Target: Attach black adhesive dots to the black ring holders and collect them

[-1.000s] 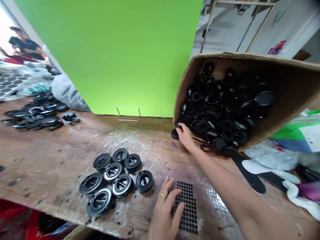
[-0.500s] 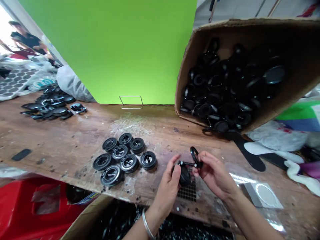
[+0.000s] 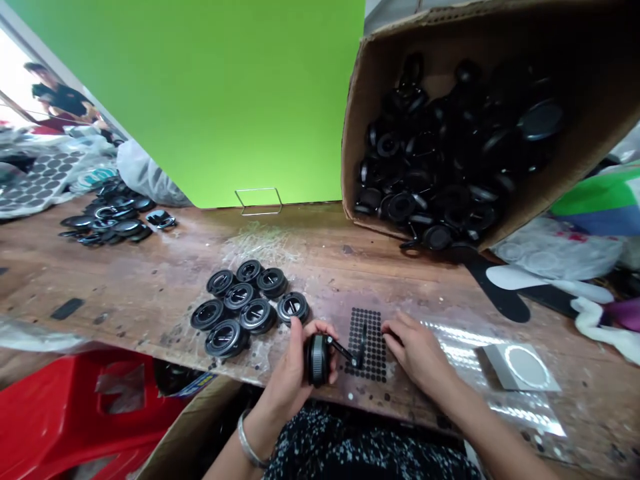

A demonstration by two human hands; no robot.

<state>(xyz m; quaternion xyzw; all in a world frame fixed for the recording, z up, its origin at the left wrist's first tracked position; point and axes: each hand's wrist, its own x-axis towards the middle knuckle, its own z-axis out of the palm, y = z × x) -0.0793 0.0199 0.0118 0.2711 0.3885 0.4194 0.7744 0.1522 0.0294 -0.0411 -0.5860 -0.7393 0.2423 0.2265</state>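
My left hand (image 3: 295,367) is wrapped around a black folding ring stand (image 3: 317,360). Its thick round base rests in the palm, and a hinged arm with a ring, seen nearly edge-on, points right. Below that ring lies a sheet of small black dots (image 3: 373,363) on the table. At the right edge of the sheet, my right hand (image 3: 413,343) has thumb and index finger drawn close together; anything between the tips is too small to make out. Left of my hands, several round black pieces (image 3: 239,297) with ring faces form a cluster.
An open cardboard box (image 3: 353,127) full of black parts leans at the right. Behind stands a green panel (image 3: 225,100). A pile of black discs (image 3: 113,217) lies far left, a small grey box (image 3: 520,367) right. A red plastic stool (image 3: 50,400) stands below the table edge.
My right hand has let go of the stand's ring and moved down beside the dot sheet. My left hand has shifted left with the stand, turning its base edge-on and uncovering the sheet.
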